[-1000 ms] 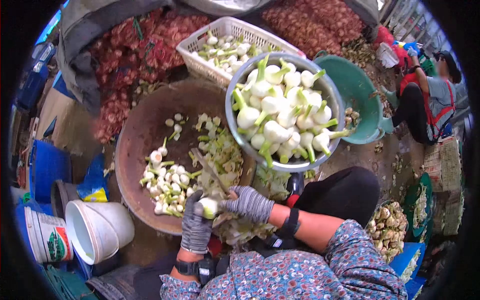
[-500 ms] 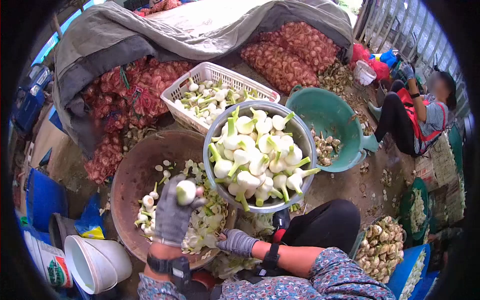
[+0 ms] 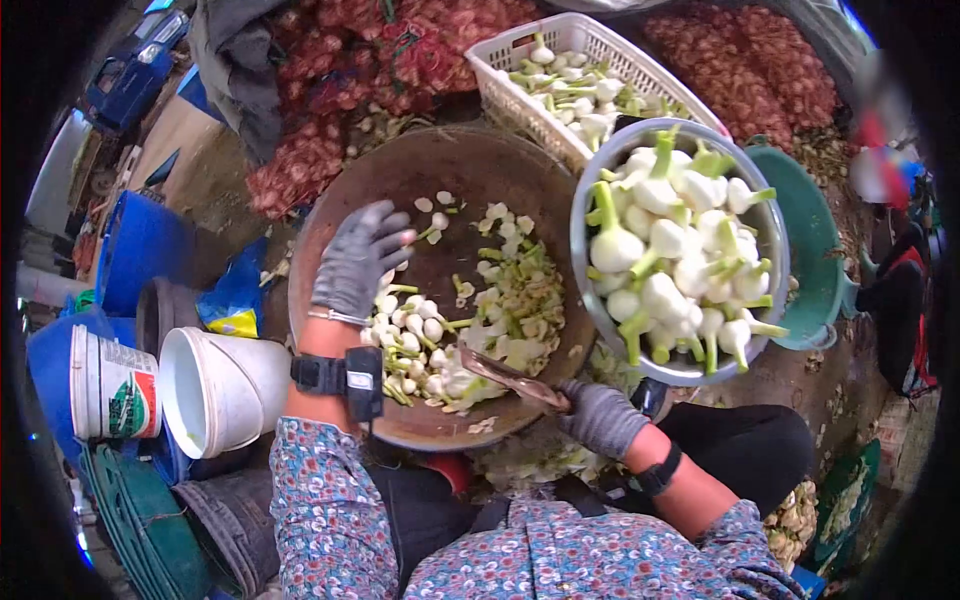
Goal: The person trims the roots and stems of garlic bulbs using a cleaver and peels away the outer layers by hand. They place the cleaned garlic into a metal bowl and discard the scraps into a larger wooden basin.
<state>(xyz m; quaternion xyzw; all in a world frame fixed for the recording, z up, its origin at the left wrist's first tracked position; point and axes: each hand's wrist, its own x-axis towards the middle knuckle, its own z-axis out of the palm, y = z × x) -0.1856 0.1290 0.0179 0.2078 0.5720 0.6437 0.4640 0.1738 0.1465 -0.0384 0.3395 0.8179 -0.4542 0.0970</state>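
Note:
My left hand, in a grey glove, is over the left side of the wide brown basin. Its fingers are spread and nothing is in them. Below it in the basin lie white garlic bulbs with short green stems, beside a pile of peelings and cut stem bits. In my gloved right hand is a knife, its blade pointing left over the basin's near rim. A metal bowl heaped with trimmed garlic bulbs stands at the right, overlapping the basin's edge.
Behind the bowl sits a white plastic crate of bulbs, with a green tub to the right. Red mesh sacks line the back. White buckets stand at the left. A partly visible person is at the far right.
The garlic bulb in my left hand is gone from it, and the fingers have opened. My right hand has come up, showing the knife. The view has turned left and downward.

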